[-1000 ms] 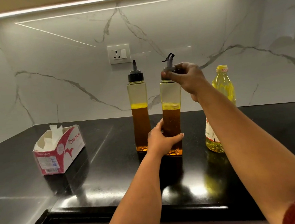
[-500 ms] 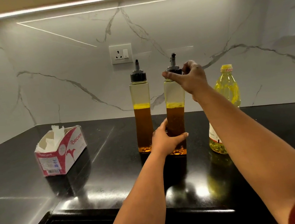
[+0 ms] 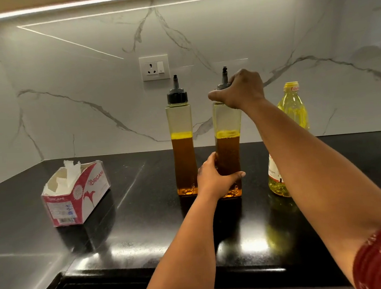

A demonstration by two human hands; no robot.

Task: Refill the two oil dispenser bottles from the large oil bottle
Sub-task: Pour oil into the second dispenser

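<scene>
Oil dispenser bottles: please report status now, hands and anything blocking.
Left hand grips right dispenser bottle low; right hand grips its cap. Left dispenser bottle capped, untouched. Large oil bottle behind right forearm, capped. Nothing blocking.

Right hand (image 3: 241,90) now wrapped down over the cap of the right dispenser bottle (image 3: 228,150), cap hidden where it showed before, spout upright instead of tilted

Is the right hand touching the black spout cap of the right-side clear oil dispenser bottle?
Touching. Head view: the right hand curls over the black spout cap atop the clear dispenser bottle, no gap visible.
</scene>
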